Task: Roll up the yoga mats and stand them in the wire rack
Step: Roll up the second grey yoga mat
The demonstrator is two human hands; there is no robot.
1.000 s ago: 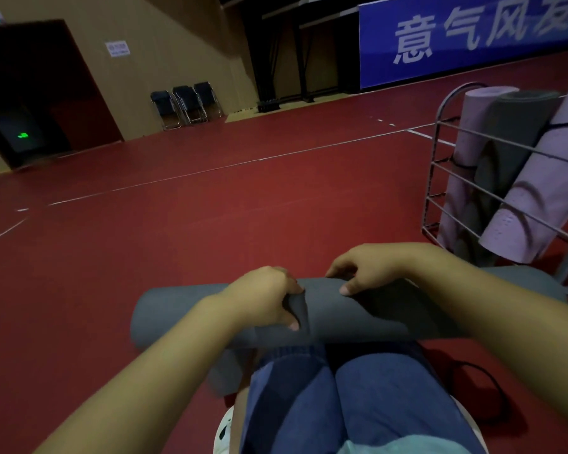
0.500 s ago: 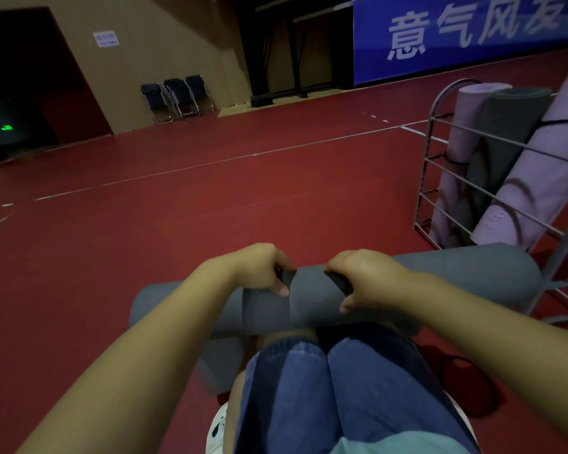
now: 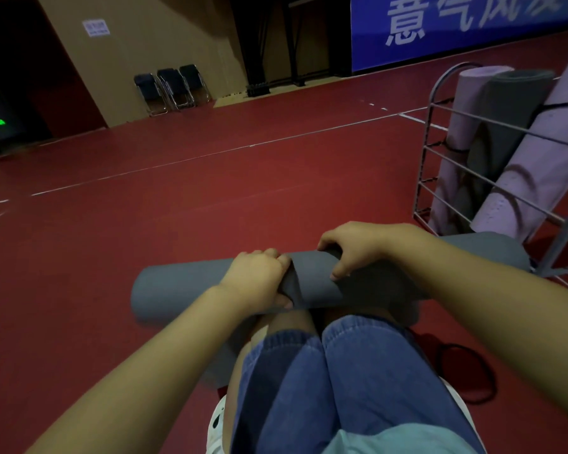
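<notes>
Both the left hand (image 3: 259, 278) and right hand (image 3: 358, 249) clasp one rolled grey mat (image 3: 177, 290) across the knees, beside a wire rack (image 3: 440, 152) holding three upright mats.

Four rolled yoga mats are counted in all. One grey mat (image 3: 184, 286) is seen low in the middle of the frame. Three stand in the single wire rack (image 3: 430, 152) at the right edge: two lilac mats (image 3: 466, 119) (image 3: 538, 178) and one dark grey mat (image 3: 505, 126). Three folding chairs (image 3: 173, 88) are seen at upper left. One black loop (image 3: 466, 371) is seen at lower right. Two hands (image 3: 259, 276) (image 3: 361, 247) are counted.
</notes>
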